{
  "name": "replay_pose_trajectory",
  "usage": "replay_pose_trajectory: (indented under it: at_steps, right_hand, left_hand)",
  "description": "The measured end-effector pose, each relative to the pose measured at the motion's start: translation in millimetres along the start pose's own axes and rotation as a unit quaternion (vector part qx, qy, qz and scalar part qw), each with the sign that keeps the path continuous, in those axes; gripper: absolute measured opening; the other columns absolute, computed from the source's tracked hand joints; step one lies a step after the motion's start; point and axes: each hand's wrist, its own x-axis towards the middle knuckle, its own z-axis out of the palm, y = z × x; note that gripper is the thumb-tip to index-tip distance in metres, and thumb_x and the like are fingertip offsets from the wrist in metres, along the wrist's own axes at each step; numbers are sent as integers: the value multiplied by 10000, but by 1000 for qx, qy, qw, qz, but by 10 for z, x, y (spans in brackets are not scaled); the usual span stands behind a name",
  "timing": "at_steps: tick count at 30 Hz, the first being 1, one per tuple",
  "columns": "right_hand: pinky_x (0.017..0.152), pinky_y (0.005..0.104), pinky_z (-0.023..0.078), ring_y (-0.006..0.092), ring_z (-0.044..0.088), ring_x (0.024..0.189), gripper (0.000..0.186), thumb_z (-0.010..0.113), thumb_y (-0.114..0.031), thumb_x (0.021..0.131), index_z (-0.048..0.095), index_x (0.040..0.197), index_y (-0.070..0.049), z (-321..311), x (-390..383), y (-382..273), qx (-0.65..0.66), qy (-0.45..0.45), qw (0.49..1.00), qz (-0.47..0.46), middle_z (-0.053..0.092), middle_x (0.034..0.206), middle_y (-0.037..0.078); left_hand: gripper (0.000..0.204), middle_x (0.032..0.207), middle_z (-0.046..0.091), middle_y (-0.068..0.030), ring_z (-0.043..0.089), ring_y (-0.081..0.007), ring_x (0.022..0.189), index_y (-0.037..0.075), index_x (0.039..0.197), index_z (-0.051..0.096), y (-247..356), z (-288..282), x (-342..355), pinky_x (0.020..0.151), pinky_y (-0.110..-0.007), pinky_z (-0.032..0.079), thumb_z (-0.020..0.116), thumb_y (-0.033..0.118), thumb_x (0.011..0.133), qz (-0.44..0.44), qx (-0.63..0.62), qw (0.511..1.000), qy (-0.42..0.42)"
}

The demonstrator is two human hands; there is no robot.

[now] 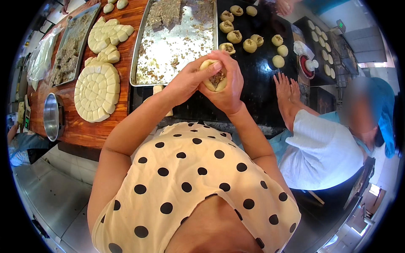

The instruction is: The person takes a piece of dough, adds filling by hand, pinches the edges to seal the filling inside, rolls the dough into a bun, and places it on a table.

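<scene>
Near the middle, both my hands cup one open dough ball with brown crumbly filling (215, 82). My left hand (189, 81) has its thumb across the ball's rim, and my right hand (228, 90) wraps round its right side and far end. Just beyond them lie several filled, open dough pieces (233, 36) and some pale closed dough balls (278, 60) on a black work surface (253, 97). A large metal tray (150, 55) with filling slabs and scattered crumbs lies left of these, behind my hands.
Left, a wooden table (67, 122) holds cut dough rounds (96, 95), a narrower filling tray (74, 46) and a steel bowl (52, 118). Right, a co-worker in pale clothing (320, 152) has both hands on the black surface, near a red-rimmed bowl (306, 70) and a griddle of flat dough discs (322, 42).
</scene>
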Motion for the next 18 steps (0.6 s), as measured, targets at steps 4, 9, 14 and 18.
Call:
replay_pose_trajectory:
  at_steps: [4, 9, 14, 18]
  right_hand:
    - [993, 436, 484, 326, 639, 1012, 615, 845, -110, 619, 583, 1170, -31, -35, 4, -25, 39, 4, 999, 21, 655, 1084, 121]
    - [995, 418, 477, 274, 644, 1035, 452, 760, -85, 738, 622, 1156, 18, -91, 83, 55, 112, 6, 993, 31, 675, 1064, 122]
    - [1031, 371, 431, 229, 649, 1041, 326, 546, -121, 962, 613, 1228, 56, 82, 112, -170, 299, 126, 916, 237, 689, 1099, 156]
    - [1064, 403, 399, 264, 617, 1125, 448, 609, -274, 941, 594, 1253, 48, 78, 18, -72, 270, 75, 942, 185, 622, 1247, 189]
  left_hand:
    - [524, 1223, 584, -48, 559, -112, 1115, 13, 1347, 482, -30, -28, 75, 966, -292, 463, 598, 362, 973, 12, 98, 995, -7]
    - [535, 1217, 597, -83, 543, -144, 1145, -4, 1350, 498, 117, -115, 47, 996, -293, 431, 505, 408, 1009, 36, 157, 987, -6]
    - [567, 1226, 619, -140, 577, -204, 1138, -44, 1327, 519, 71, 111, 84, 973, -309, 440, 424, 430, 1033, 121, 284, 946, 104]
    - [624, 1261, 589, -149, 580, -217, 1158, 4, 1407, 445, 49, 3, 27, 1000, -326, 439, 329, 496, 1040, 87, 244, 964, 51]
